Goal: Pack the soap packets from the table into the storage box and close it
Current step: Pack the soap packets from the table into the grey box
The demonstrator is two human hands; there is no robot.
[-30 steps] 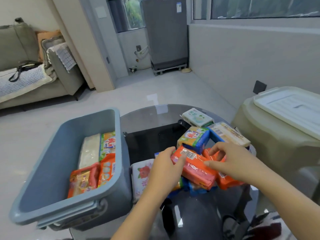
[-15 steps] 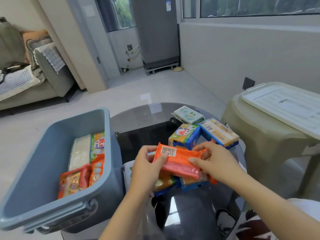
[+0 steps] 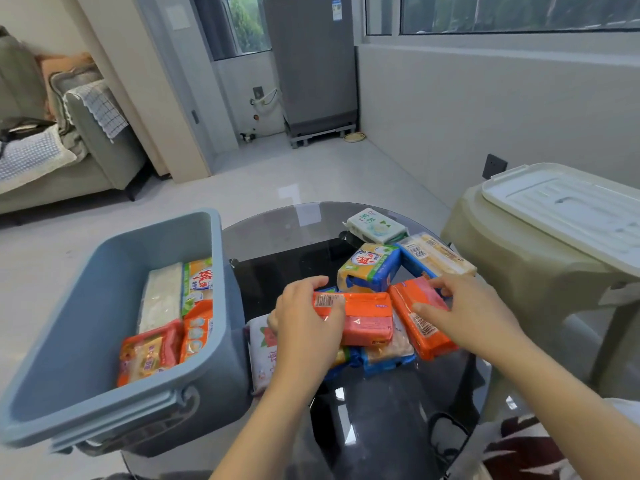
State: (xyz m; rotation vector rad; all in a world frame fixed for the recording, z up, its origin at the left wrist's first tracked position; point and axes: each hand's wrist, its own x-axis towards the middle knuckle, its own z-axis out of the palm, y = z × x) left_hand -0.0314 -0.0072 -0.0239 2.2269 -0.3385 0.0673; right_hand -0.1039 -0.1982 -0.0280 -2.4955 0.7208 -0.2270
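Observation:
A blue-grey storage box (image 3: 104, 341) stands open at the left of a round glass table (image 3: 277, 233), with several soap packets (image 3: 166, 327) lying inside. My left hand (image 3: 304, 327) grips an orange soap packet (image 3: 367, 317) over the pile of packets in the table's middle. My right hand (image 3: 467, 313) holds a second orange packet (image 3: 415, 306) just to its right. Behind them lie a yellow-and-blue packet (image 3: 370, 268), a long yellow packet (image 3: 433, 254) and a white-green packet (image 3: 375, 226). A white packet with a rose (image 3: 259, 344) lies beside the box.
A white lid (image 3: 568, 209) rests on a beige plastic stool (image 3: 519, 271) at the right. A grey sofa (image 3: 86, 143) stands far left, a grey appliance (image 3: 311, 64) at the back. A wall runs along the right behind the stool.
The two orange packets, held together before, are now apart: my left hand has one and my right hand has the other, a little to the right.

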